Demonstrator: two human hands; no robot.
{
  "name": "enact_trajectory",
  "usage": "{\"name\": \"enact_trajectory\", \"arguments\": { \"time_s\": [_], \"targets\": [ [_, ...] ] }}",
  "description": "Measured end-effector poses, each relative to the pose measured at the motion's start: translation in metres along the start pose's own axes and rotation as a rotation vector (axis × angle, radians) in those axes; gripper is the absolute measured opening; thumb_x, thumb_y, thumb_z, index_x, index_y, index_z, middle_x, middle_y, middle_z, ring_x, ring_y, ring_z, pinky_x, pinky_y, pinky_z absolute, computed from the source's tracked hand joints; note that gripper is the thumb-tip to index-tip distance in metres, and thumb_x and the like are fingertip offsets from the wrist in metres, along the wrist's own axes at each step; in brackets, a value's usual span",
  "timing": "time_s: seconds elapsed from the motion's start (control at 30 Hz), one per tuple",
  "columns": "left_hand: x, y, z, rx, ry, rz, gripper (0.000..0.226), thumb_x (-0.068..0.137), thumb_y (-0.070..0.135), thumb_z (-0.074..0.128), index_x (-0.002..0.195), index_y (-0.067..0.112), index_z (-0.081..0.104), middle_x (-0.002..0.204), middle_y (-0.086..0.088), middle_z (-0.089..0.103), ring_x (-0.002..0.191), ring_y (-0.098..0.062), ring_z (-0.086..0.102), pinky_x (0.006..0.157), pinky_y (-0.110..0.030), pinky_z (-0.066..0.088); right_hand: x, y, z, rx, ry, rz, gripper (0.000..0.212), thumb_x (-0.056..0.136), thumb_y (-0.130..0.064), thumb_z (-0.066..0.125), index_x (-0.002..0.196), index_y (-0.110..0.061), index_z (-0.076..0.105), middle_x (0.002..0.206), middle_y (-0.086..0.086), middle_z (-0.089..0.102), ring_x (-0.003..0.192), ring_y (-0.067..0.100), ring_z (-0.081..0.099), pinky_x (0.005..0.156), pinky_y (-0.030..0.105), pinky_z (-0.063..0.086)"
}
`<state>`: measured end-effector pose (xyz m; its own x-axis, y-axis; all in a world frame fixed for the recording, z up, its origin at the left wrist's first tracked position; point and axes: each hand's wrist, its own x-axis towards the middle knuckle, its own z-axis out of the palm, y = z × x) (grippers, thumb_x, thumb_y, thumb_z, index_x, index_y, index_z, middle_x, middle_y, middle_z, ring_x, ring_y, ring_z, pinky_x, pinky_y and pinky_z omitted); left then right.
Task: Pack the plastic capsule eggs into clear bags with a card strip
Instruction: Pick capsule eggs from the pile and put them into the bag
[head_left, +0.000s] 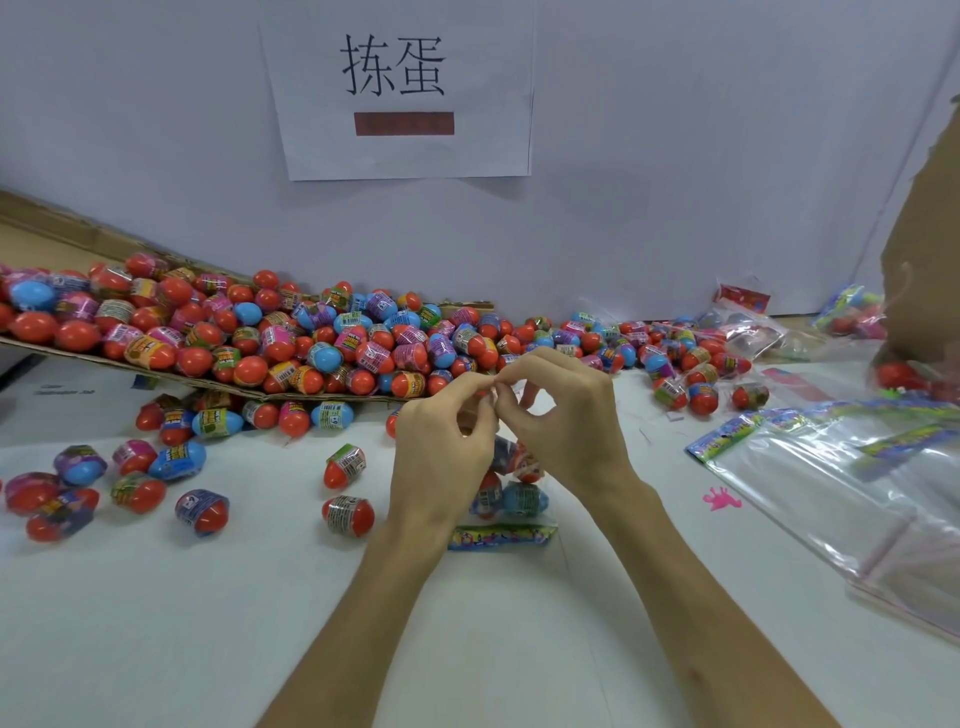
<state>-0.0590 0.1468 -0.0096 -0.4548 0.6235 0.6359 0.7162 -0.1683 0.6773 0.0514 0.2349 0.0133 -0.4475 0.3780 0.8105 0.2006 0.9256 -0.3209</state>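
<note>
Capsule eggs (524, 500) sit bagged with a card strip (501, 536) just below the hands, left hand (441, 447) and right hand (566, 415) both pinching the clear bag (514, 470) mouth, apparently closing it; many loose eggs (260, 332) beyond and empty bags (831, 467) rightward remain.

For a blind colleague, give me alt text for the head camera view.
Left hand and right hand pinch the far end of a clear bag of eggs, its card strip nearest the camera. Loose eggs litter the table; empty bags lie at right.
</note>
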Motion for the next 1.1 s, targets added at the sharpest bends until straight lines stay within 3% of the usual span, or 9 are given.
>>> {"name": "enact_trajectory", "arguments": {
  "time_s": [0.13,0.4,0.7,0.87,1.0,1.1],
  "targets": [
    [0.000,0.000,0.000,0.007,-0.010,0.018,0.021,0.100,0.008,0.065,0.115,0.016,0.076,0.088,0.019,0.068,0.088,0.008,0.067,0.075,-0.004,0.052,0.000,0.001,0.000,0.007,0.003,0.017,0.006,0.083,-0.003,0.078,0.085,-0.007,0.074,0.080,0.004,0.071,0.064,0.015,0.063,0.059,0.026,0.057],
    [0.000,0.002,0.002,-0.013,-0.029,-0.002,0.019,0.099,0.008,0.067,0.113,0.016,0.076,0.085,0.019,0.068,0.074,0.000,0.071,0.073,-0.014,0.059,-0.001,0.007,0.005,0.051,-0.004,0.100,0.007,0.085,-0.005,0.071,0.086,-0.009,0.066,0.083,-0.002,0.063,0.066,0.014,0.057,0.061,0.023,0.052],
    [0.001,0.004,0.001,-0.055,-0.033,-0.041,0.016,0.099,0.011,0.068,0.111,0.016,0.076,0.083,0.007,0.076,0.072,-0.004,0.072,0.073,-0.022,0.062,-0.001,0.010,0.006,0.077,0.032,0.155,0.003,0.087,-0.013,0.067,0.086,-0.013,0.064,0.082,-0.010,0.058,0.065,0.010,0.057,0.059,0.021,0.051],
    [0.001,0.004,0.000,-0.076,-0.050,-0.072,0.013,0.099,0.011,0.067,0.108,0.016,0.075,0.083,0.011,0.074,0.075,-0.004,0.073,0.073,-0.024,0.063,0.000,0.011,0.005,0.078,0.052,0.182,0.012,0.087,-0.007,0.067,0.084,-0.017,0.060,0.080,-0.009,0.057,0.067,0.007,0.056,0.059,0.015,0.048],
    [0.003,0.006,-0.002,-0.131,-0.007,-0.125,0.013,0.099,0.008,0.066,0.101,0.018,0.074,0.082,0.018,0.072,0.076,-0.001,0.073,0.071,-0.023,0.062,0.003,0.020,-0.003,0.115,0.121,0.304,0.016,0.089,-0.004,0.066,0.085,-0.018,0.059,0.077,-0.010,0.057,0.069,0.001,0.055,0.062,0.011,0.046],
    [0.005,0.006,-0.004,-0.189,0.032,-0.198,0.014,0.099,0.011,0.066,0.096,0.022,0.072,0.081,0.012,0.075,0.077,-0.004,0.074,0.072,-0.025,0.062,0.005,0.028,-0.010,0.189,0.159,0.471,0.014,0.092,-0.006,0.065,0.084,-0.017,0.062,0.076,-0.008,0.061,0.070,0.011,0.059,0.062,0.020,0.053]
  ]
}}
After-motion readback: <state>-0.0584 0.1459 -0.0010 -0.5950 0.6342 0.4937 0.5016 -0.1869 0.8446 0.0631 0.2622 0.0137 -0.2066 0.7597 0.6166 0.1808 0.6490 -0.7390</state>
